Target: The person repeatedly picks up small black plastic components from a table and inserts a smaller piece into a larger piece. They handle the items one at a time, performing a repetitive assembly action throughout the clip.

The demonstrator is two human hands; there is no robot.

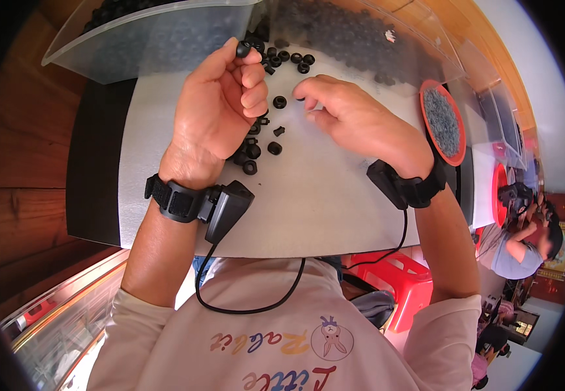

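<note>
My left hand (216, 111) is raised palm up over the white tabletop, its thumb and index finger pinching a small round black plastic part (244, 49). To its right, my right hand (364, 117) hangs low with bent fingers; a dark bit of a small black part shows at its fingertips, mostly hidden. Between the hands lie a black ring-shaped part (280, 102), a small spool-like black piece (279, 131) and another black ring (274, 148). Beside my left wrist is a pile of black parts (252, 151), partly covered by that hand. Several more black rings (303, 67) sit farther back.
Two clear plastic bins, a left bin (145, 39) and a right bin (354, 39), hold many black parts along the far edge. An orange-red tray (453, 161) of small grey metal pieces stands at right. Cables run from both wrist devices. A red stool (396, 280) is below the table.
</note>
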